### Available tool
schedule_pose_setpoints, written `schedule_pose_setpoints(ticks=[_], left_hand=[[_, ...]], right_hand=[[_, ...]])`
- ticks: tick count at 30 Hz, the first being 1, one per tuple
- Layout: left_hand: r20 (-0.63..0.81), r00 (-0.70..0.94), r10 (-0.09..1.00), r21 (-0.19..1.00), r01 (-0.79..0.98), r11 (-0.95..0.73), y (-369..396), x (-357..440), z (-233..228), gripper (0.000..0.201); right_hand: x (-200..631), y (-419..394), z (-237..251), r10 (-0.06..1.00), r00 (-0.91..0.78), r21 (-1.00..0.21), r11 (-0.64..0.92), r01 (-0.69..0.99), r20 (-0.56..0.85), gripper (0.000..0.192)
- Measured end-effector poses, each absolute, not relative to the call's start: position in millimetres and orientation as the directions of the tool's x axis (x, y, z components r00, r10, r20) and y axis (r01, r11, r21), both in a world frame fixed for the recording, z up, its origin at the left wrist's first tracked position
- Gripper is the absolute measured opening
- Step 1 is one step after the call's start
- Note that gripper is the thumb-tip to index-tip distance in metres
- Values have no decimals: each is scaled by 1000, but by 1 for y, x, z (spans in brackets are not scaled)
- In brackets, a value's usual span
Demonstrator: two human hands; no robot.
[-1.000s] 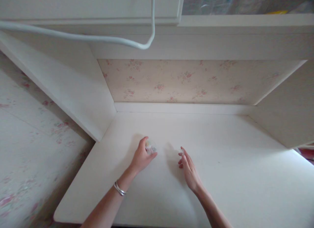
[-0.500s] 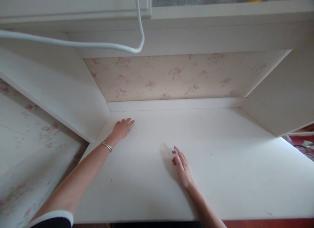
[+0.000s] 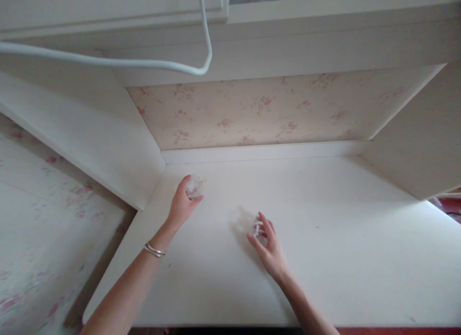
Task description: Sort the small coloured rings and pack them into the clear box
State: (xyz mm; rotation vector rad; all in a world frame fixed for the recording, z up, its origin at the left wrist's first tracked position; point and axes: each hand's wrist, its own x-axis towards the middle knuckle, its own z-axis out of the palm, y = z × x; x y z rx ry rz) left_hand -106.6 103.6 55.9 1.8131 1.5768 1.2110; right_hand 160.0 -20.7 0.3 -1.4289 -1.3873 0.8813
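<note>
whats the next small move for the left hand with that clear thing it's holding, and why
Probably set it down on the white desk near the back left corner. The left hand grips a small clear object just above that surface, while the right hand holds another small clear piece at the middle.

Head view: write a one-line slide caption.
Left hand and right hand each grip a small clear object over a white desk.

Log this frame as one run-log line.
left hand: holds clear object | right hand: holds small clear piece | surface: white desk | overhead: white cable
</note>
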Motion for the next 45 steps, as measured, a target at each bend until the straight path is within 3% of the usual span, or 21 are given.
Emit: schedule_pose_setpoints(ticks=[5, 9, 16, 24, 29, 33, 45], left_hand=[[171, -58, 984, 935, 326, -143, 48, -58, 46, 77], [34, 49, 998, 983, 176, -43, 16, -29, 44, 75], [-18, 57, 998, 990, 142, 9, -3, -15, 36, 71], [30, 133, 991, 996, 84, -42, -7, -11, 33, 75], [-80, 191, 978, 993, -68, 95, -12, -12, 33, 61], [-223, 294, 930, 942, -179, 282, -16, -17, 35, 61], [-303, 267, 915, 913, -194, 359, -15, -9, 35, 43]], right_hand=[[126, -9, 26, 988, 66, -948, 111, 298, 136, 63], [110, -1, 43, 979, 16, -916, 185, 357, 203, 63], [109, -3, 50, 982, -28, -872, 178, 456, 186, 63], [109, -11, 47, 991, 2, -844, 111, 524, 132, 63], [118, -11, 40, 998, -12, -936, 63, 345, 63, 56], [130, -6, 33, 996, -2, -985, -87, 150, -89, 47], [137, -12, 24, 991, 39, -988, -132, 75, -129, 43]])
